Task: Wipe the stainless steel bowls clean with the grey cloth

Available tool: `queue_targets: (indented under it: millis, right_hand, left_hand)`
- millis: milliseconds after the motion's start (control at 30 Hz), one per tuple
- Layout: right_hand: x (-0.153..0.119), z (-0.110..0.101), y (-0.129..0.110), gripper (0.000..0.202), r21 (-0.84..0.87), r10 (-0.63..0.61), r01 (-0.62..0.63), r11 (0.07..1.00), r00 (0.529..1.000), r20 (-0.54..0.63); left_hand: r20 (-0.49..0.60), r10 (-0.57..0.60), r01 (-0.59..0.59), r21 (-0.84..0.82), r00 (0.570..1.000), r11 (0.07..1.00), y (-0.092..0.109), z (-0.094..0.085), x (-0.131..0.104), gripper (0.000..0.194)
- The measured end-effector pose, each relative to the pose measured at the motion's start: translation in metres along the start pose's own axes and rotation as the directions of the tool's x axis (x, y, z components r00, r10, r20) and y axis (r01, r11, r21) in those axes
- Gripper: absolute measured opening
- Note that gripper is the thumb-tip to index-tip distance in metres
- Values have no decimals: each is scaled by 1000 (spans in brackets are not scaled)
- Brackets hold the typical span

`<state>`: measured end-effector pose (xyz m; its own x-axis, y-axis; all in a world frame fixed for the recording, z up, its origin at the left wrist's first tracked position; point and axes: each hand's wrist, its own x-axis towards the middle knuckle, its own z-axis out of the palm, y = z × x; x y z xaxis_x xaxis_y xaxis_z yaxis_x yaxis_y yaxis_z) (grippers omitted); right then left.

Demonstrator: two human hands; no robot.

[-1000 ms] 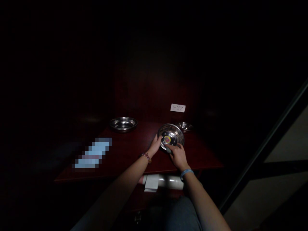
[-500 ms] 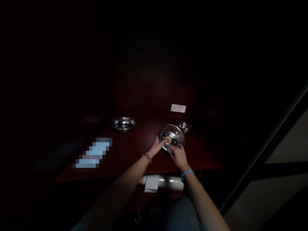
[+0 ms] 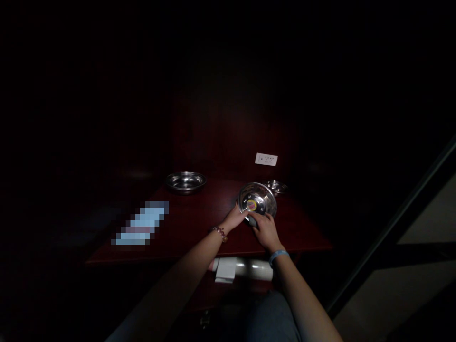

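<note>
A shiny steel bowl point(image 3: 263, 197), tilted so its inside faces me, is held above the red-brown table. A round yellow and red sticker point(image 3: 251, 205) is on its inner bottom, with small dark marks around it. My left hand point(image 3: 235, 219) is closed on the bowl's near left rim, the thumb over the edge. At the near rim, my right hand point(image 3: 266, 231) is closed around a small grey cloth-like piece point(image 3: 252, 222), pressing it to the bowl. Its fingers partly hide the piece, so its exact kind is unclear.
A wide steel dish point(image 3: 185, 182) stands at the table's back left, and a smaller steel bowl point(image 3: 278, 187) behind the held one. A blurred pale-blue rectangle point(image 3: 142, 225) lies left on the table point(image 3: 199, 213). White rolls point(image 3: 253, 269) lie on a shelf below. Surroundings are very dark.
The left thumb has drawn back from the sticker toward the rim. My right fingers have shifted slightly along the near edge. The whole view has moved a little.
</note>
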<state>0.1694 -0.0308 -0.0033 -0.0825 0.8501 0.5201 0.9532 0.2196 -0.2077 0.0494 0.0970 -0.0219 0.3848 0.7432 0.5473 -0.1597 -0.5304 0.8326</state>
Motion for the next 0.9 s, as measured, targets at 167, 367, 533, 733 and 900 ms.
queue_targets:
  millis: [167,367,533,733,900]
  right_hand:
    - [0,-2,-2,59,-10,0,0,1000,1000,-3]
    - [-1,-2,-2,59,-25,-1,1,1000,1000,-8]
    - [-1,-3,-3,59,-19,7,-7,1000,1000,6]
    - [-1,-5,-5,59,0,-2,2,1000,1000,1]
    - [-1,-4,-2,61,9,-1,1,1000,1000,9]
  left_hand:
    - [-8,-31,31,68,1000,997,4,-3,0,49]
    - [-69,-84,88,67,994,994,18,-3,0,44]
    - [-107,-143,151,73,984,986,32,-4,-2,39]
    - [-170,-200,230,184,965,956,40,-7,-5,44]
    - [-133,-163,186,185,978,965,42,-9,-7,47]
